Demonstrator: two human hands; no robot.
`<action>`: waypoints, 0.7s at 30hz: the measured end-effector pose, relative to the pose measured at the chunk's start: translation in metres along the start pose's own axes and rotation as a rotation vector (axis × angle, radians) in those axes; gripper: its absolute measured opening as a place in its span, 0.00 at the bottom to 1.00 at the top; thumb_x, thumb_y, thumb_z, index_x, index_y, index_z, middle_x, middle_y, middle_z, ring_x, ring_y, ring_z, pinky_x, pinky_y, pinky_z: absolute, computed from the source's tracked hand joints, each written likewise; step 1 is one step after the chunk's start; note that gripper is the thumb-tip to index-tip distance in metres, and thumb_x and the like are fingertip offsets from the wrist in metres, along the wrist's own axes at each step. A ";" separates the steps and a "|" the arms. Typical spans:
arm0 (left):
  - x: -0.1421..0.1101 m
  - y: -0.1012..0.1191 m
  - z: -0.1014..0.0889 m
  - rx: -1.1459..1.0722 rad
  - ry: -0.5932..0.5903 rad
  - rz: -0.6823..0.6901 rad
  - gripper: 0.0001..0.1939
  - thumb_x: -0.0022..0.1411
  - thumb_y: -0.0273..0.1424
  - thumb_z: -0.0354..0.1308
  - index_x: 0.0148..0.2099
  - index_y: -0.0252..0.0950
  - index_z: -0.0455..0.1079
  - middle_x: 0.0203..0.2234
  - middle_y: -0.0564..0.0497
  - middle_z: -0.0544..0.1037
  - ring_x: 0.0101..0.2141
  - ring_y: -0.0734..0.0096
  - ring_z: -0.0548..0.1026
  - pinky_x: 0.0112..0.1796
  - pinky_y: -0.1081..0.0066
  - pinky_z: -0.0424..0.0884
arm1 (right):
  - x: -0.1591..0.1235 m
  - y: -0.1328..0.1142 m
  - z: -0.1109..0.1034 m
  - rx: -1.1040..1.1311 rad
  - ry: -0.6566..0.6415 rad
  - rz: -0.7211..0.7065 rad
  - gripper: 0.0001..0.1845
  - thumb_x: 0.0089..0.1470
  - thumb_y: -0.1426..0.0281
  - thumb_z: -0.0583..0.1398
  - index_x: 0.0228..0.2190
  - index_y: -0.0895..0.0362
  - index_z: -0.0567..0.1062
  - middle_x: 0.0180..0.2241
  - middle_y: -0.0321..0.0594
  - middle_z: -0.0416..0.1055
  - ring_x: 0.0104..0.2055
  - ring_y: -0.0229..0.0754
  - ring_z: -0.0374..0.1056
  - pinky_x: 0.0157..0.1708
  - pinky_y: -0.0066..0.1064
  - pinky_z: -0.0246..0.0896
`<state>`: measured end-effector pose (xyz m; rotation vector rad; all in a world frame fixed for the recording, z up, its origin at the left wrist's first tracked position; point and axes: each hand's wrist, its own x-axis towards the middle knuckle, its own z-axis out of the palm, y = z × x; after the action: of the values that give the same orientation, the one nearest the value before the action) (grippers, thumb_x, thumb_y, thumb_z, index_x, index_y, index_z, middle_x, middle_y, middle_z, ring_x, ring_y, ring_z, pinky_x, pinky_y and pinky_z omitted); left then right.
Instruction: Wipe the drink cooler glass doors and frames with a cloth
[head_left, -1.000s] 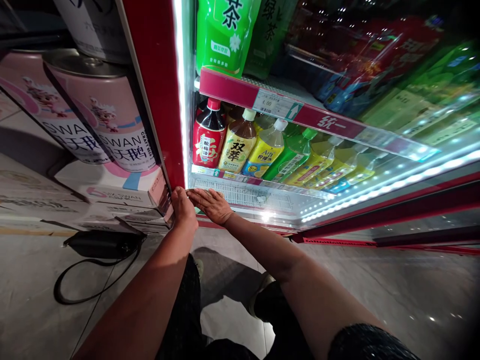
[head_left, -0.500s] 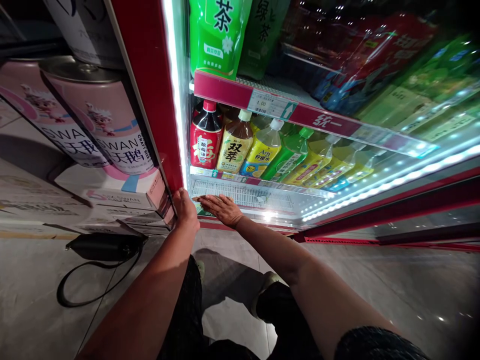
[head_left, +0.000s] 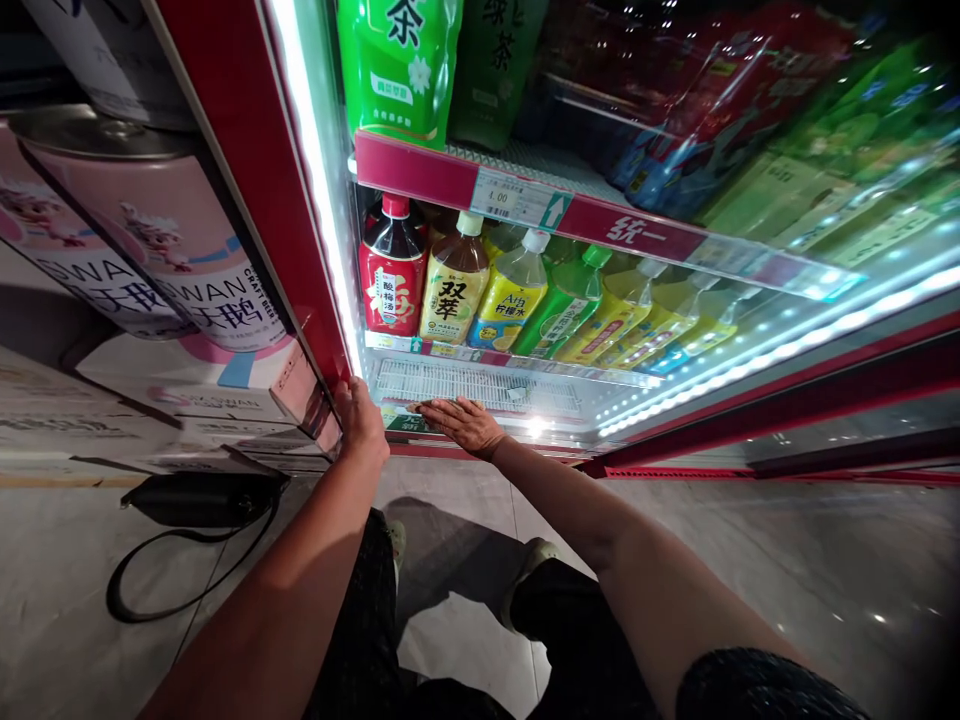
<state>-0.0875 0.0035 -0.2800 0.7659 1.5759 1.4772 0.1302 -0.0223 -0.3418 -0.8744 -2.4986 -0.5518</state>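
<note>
My left hand [head_left: 361, 420] is wrapped round the red frame [head_left: 300, 262] at the left side of a lit drinks fridge, low down; its fingertips are partly hidden behind the edge. Just to the right, my right hand [head_left: 466, 425] lies flat with fingers stretched out over the green-and-white front strip [head_left: 403, 418] of the fridge's bottom. Whether its palm touches the strip cannot be told. Behind that hand is a white wire rack [head_left: 480, 384]. Above it stand a red-labelled bottle [head_left: 391, 280], a yellow-labelled bottle [head_left: 454, 290] and several other drink bottles in a row.
Pink beer cans [head_left: 161, 230] stand on stacked cartons [head_left: 202, 378] at the left. A black bag [head_left: 199, 498] with a looped strap lies on the tiled floor. The upper shelf edge [head_left: 420, 172] carries a price tag and large green bottles [head_left: 397, 75]. My feet are below my hands.
My right hand has slid to the right along the bottom strip, uncovering more of its green part. My left hand stays on the frame. The view has shifted slightly.
</note>
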 end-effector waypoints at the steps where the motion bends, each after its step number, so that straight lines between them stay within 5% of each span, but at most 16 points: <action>1: -0.003 0.004 0.001 0.000 0.021 -0.056 0.25 0.68 0.46 0.43 0.61 0.41 0.60 0.62 0.38 0.64 0.61 0.55 0.67 0.56 0.53 0.69 | -0.002 0.002 -0.001 0.002 -0.005 0.003 0.35 0.67 0.75 0.53 0.69 0.48 0.47 0.63 0.29 0.65 0.66 0.31 0.59 0.68 0.28 0.44; 5: -0.014 0.022 0.007 -0.010 0.058 -0.186 0.23 0.67 0.44 0.45 0.60 0.44 0.62 0.64 0.42 0.63 0.62 0.55 0.66 0.56 0.52 0.69 | -0.012 0.012 -0.006 0.031 -0.038 0.033 0.36 0.67 0.75 0.52 0.70 0.46 0.46 0.64 0.28 0.62 0.68 0.32 0.56 0.70 0.30 0.41; 17: -0.022 0.028 0.011 0.014 0.057 -0.152 0.23 0.66 0.45 0.45 0.59 0.42 0.61 0.62 0.40 0.63 0.62 0.53 0.64 0.57 0.50 0.69 | -0.031 0.023 -0.017 0.013 -0.061 0.079 0.33 0.68 0.75 0.50 0.69 0.43 0.48 0.64 0.26 0.62 0.67 0.33 0.58 0.71 0.33 0.38; 21: -0.021 0.029 0.011 0.012 0.057 -0.165 0.22 0.66 0.44 0.45 0.58 0.43 0.62 0.61 0.41 0.64 0.61 0.54 0.65 0.58 0.50 0.68 | -0.047 0.026 -0.015 0.050 -0.071 0.072 0.34 0.68 0.74 0.51 0.69 0.42 0.48 0.62 0.26 0.66 0.64 0.31 0.63 0.69 0.28 0.43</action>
<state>-0.0709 -0.0055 -0.2472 0.5899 1.6510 1.3815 0.1845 -0.0338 -0.3480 -0.9769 -2.5212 -0.4393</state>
